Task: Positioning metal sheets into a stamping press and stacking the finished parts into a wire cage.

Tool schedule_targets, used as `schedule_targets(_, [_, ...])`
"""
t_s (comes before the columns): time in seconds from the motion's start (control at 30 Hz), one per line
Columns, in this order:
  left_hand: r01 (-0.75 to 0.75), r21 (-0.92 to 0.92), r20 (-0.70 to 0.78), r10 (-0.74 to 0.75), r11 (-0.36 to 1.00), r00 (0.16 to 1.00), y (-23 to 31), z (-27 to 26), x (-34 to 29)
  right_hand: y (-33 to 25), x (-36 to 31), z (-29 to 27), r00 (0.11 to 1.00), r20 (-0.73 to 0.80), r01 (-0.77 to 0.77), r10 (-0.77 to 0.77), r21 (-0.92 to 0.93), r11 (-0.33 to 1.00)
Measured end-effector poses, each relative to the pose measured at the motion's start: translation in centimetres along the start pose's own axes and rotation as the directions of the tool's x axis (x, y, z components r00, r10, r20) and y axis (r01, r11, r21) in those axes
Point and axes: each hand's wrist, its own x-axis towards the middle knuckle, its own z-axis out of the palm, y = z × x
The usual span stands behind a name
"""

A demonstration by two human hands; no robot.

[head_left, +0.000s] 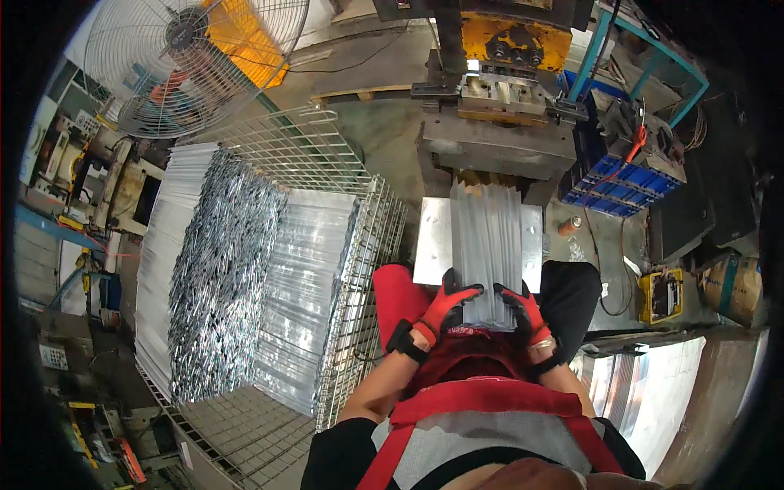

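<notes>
A stack of long, thin silvery strips (pixel 487 237) lies lengthwise in front of me, on a pale metal plate (pixel 433 237) above my lap. My left hand (pixel 449 306), in a red and black glove, grips the near left side of the stack. On the opposite side, my right hand (pixel 524 314) presses in with its gloved fingers. The stack's near end sits between both hands, close to my body. Its far end reaches to the base of a press machine (pixel 498 147). The undersides of my fingers are hidden.
At left stands a wire cage (pixel 367 269) packed with many more strips (pixel 306 269). A large fan (pixel 192 65) rises behind it. Blue crates (pixel 608 184) stand right of the press, with a small can (pixel 569 225) and a yellow bin (pixel 661 296) on the floor.
</notes>
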Motion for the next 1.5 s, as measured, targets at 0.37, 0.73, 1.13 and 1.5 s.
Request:
schedule_targets(0.37, [0.208,-0.331,0.116,-0.179,0.920,0.977,0.8,2.7,1.8,-0.2,-2.3,-1.9,0.993,-0.103,0.058,-0.062,-0.043,0.997])
schedule_targets(0.73, [0.553,0.495,-0.086,-0.595,0.670,0.799,-1.1,2.6,3.3,-1.3,-0.3,-2.4,0.947,-0.307,-0.315,0.091,-0.944,0.100])
schedule_targets(1.13, [0.478,0.556,0.013,-0.582,0.680,0.813,-2.0,1.6,3.8,0.6,-1.5,-2.0,0.956,-0.253,-0.252,-0.149,-0.967,0.028])
schedule_targets(1.5, [0.215,0.472,0.135,-0.311,0.855,0.941,-9.3,3.4,4.2,-0.2,-1.4,-3.4,0.937,-0.348,-0.347,0.041,-0.938,-0.025])
